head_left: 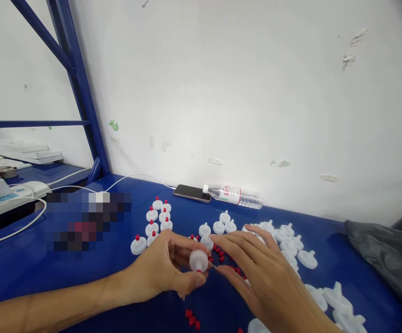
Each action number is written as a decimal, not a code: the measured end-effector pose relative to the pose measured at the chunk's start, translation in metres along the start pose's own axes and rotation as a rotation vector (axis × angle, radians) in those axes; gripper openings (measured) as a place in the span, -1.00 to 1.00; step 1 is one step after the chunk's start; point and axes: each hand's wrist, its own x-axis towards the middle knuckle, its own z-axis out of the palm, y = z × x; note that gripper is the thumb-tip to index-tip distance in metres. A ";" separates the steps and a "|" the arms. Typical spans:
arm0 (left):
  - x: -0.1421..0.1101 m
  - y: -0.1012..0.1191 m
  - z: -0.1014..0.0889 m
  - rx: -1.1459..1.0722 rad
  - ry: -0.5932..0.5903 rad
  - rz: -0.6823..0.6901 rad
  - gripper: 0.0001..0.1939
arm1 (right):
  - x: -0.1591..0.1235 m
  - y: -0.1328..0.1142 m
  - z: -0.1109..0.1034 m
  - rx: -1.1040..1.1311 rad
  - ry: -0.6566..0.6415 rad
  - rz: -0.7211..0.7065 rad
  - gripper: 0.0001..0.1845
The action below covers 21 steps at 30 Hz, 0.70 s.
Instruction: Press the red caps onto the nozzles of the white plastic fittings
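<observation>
My left hand (166,263) pinches a white plastic disc with a short spout (198,260) between thumb and fingers. A red cap (199,272) shows on the spout, which points towards me. Beside it on the right is my right hand (256,263), its thumb and fingers apart with nothing clearly held between them. Under and between the hands lie several loose red caps (218,251). To the left, capped white discs (151,214) stand in two rough rows, red tips up. Uncapped discs (289,247) are spread behind and right of my right hand, partly covered by it.
At the wall lie a phone (191,193) on a white cable and a plastic bottle (234,195) on its side. A dark plastic bag (384,259) is at the right. Blue metal posts (79,88) rise at the left, near a power strip (31,190).
</observation>
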 end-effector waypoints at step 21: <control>-0.006 -0.015 0.003 0.926 0.276 0.200 -0.75 | -0.004 -0.001 0.003 -0.023 0.005 0.024 -0.70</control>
